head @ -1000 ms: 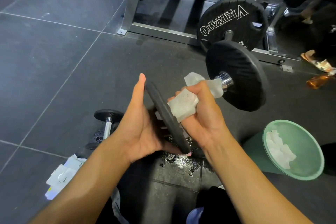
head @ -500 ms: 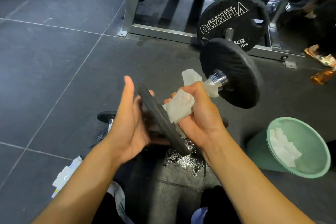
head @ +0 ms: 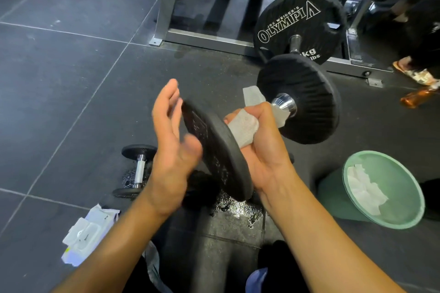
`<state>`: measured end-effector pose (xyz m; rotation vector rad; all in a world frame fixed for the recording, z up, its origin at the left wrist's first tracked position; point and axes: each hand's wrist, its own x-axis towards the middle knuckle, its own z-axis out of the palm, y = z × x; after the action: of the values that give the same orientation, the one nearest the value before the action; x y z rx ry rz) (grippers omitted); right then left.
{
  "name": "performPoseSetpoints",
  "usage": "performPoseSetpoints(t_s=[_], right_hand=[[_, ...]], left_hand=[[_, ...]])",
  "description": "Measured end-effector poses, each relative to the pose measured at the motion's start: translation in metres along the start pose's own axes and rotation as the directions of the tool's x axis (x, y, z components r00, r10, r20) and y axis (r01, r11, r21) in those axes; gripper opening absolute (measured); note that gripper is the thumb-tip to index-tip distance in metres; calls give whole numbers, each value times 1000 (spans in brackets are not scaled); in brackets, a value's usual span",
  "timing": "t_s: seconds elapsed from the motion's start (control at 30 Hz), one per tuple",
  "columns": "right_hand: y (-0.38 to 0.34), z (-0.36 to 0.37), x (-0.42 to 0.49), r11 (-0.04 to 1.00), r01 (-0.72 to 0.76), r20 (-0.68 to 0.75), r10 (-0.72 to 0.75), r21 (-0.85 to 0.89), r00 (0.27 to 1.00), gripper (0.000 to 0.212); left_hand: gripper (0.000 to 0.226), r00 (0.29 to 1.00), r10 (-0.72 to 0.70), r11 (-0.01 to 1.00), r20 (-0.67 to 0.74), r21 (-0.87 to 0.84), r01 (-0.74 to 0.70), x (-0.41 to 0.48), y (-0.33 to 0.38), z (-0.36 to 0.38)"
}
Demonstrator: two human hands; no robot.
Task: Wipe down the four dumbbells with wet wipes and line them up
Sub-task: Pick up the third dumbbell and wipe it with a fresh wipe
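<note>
Since the view is crowded, left to right: wipes pack [head: 83, 236] on the floor at lower left, edge cut off by the left forearm. Small dumbbell [head: 139, 170] lies on the floor just beyond it, near plate partly behind the left wrist. Left grip [head: 171, 150] is wide, fingers straight, palm facing the near plate of the big dumbbell [head: 215, 150]; thumb is blurred, can't tell if it touches. Big dumbbell is in the air at centre, tilted, far plate up and right. Right grip [head: 262, 147] is curled round its handle with a wet wipe [head: 242, 129] under the fingers, a tail of wipe sticking out by the chrome collar. The far plate blocks part of the Olympia plate [head: 297, 19] behind it, by the grey rack [head: 166, 7]. Green bin [head: 400, 185] low right, used wipes [head: 362, 188] inside; orange bottle [head: 416, 98] on the floor far right. Versus half a second back: left grip was cupped over the near plate's rim, now opened off it; right grip unchanged. Floor: dark tiles with pale seams, wet patch [head: 238, 209] below the big dumbbell. Gym room.
</note>
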<state>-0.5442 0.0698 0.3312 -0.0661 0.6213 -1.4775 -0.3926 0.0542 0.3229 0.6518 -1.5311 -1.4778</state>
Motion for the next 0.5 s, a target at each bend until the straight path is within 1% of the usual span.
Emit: performPoseSetpoints(t_s=[0.03,0.07,0.1,0.13,0.17,0.2,0.23,0.27,0.3,0.33,0.37,0.4,0.43,0.47,0.5], right_hand=[[-2,1,-1,1000,11,1,-11,4,1000,30],[-2,2,-1,1000,22,0,-22,-8,1000,39],[-2,2,0,999,38,-5,-38,-29,999,40],[-1,-1,2,997,56,-16,-57,-56,998,30],[0,-1,3,995,67,-12,-68,-72,998,14],[2,-3,5,993,76,-16,-77,-89,997,15],[3,-6,7,993,64,-20,-66,-101,998,25],[4,-9,9,994,51,-32,-55,-101,998,27],[4,-10,10,994,41,-38,-45,-100,998,28],[4,-9,10,995,36,-34,-40,-98,999,29],[3,-11,11,995,34,-30,-37,-97,999,25],[2,-11,10,995,25,-43,-30,-99,999,17],[1,-10,9,995,5,-52,-10,-95,999,13],[1,-11,7,996,-24,-70,18,-89,997,14],[1,-11,5,996,-41,-82,35,-78,996,14]], left_hand=[[94,974,-224,943,-22,-256,211,2,5,4],[87,896,-443,806,45,-418,420,5,7,7],[90,796,-587,664,150,-473,579,6,7,8],[98,720,-659,572,216,-479,666,8,5,5],[102,668,-701,501,248,-496,709,10,8,4],[100,653,-720,482,235,-508,714,10,11,6],[93,665,-724,509,182,-511,693,9,10,9],[82,705,-701,563,106,-525,639,8,6,11],[74,762,-646,632,44,-530,566,8,7,14],[75,852,-522,754,-22,-479,450,8,9,15],[83,939,-337,895,-69,-334,297,8,10,13],[97,988,-142,987,-63,-87,136,7,6,6],[107,998,55,983,36,174,-60,5,4,2],[110,976,167,914,142,348,-207,3,1,-2],[106,964,201,880,174,401,-256,3,-3,-3]])
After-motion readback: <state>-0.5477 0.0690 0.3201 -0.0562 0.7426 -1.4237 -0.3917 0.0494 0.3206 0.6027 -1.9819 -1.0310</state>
